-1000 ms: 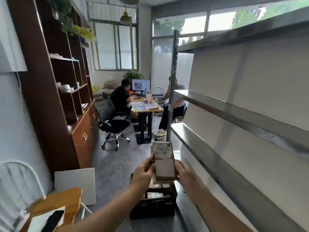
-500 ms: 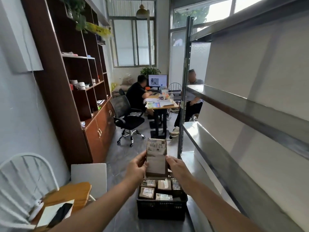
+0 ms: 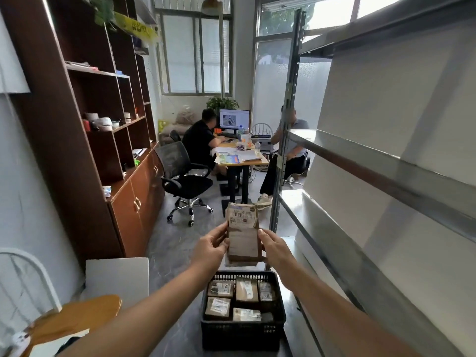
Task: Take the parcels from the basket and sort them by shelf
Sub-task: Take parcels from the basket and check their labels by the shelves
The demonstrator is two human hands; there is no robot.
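Parcel (image 3: 243, 240) higher over basket (image 3: 242, 331) — upright lengthwise, label (image 3: 242, 215) up

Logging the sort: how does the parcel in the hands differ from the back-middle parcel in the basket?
The held parcel stands upright between the left hand and right hand; the back-middle parcel lies flat in the basket, untouched. The held parcel is elongated with a crumpled top; the back-middle parcel looks squat and boxy. Both are brown with white labels.
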